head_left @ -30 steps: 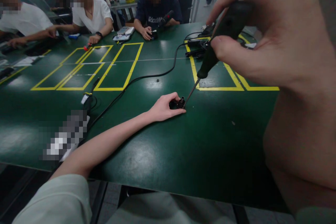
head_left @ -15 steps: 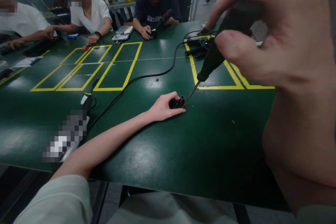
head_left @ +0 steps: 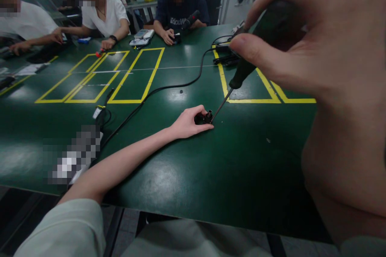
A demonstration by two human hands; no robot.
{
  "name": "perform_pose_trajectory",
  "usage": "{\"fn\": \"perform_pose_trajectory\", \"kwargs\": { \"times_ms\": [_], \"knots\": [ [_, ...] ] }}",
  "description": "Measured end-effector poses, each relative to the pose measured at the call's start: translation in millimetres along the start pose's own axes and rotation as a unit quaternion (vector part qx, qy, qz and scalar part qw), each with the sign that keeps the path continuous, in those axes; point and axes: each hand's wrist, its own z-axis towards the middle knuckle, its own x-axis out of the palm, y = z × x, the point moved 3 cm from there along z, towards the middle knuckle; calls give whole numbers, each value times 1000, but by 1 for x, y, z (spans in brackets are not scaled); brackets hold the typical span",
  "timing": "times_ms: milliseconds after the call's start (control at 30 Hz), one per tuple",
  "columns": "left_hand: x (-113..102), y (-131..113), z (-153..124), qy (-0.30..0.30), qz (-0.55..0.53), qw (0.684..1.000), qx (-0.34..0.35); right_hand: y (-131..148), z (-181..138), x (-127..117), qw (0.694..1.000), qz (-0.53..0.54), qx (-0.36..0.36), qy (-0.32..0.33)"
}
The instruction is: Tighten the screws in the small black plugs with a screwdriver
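Note:
My right hand point(head_left: 325, 56), large and close at the right, is closed around the dark green handle of a screwdriver point(head_left: 244, 70). Its thin metal shaft slants down to the left, and the tip meets a small black part with a short upright metal tube point(head_left: 208, 116). Thumb and fingers of my left hand point(head_left: 189, 123) pinch that part on the green tabletop point(head_left: 241, 176). The exact kind of the part is too small to tell. Where the tip sits on it cannot be made out clearly.
A black cable point(head_left: 171, 86) runs across the table beyond my left arm. Black items point(head_left: 226, 60) lie inside yellow tape outlines at the back right. A blurred-out object point(head_left: 76, 154) lies left of my forearm. Several people sit across the table, one person's hand point(head_left: 169, 37) holding something dark.
My right thumb and fingers have shifted left along the handle, and the handle has turned slightly. The screwdriver tip and my left hand stay in place.

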Motion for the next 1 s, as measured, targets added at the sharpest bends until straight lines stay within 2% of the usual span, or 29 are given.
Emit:
{"fn": "perform_pose_trajectory", "kwargs": {
  "times_ms": [200, 400, 600, 800, 1000],
  "knots": [
    [0, -2, 0, 1, 2, 1000, -1, 1, -4, -2, 997, 51, -48, -13],
    [0, 0, 0, 2, 11, 1000, -5, -1, -4, -1, 1000, 21, -8, -15],
    [0, 0, 0, -1, 6, 1000, 0, 3, -3, 0, 997, 60, -47, -15],
    [0, 0, 0, 4, 13, 1000, -5, 0, -3, 0, 999, 25, -26, -1],
    [0, 0, 0, 4, 13, 1000, -7, 2, -4, -1, 995, 69, -65, -2]
  ]
}}
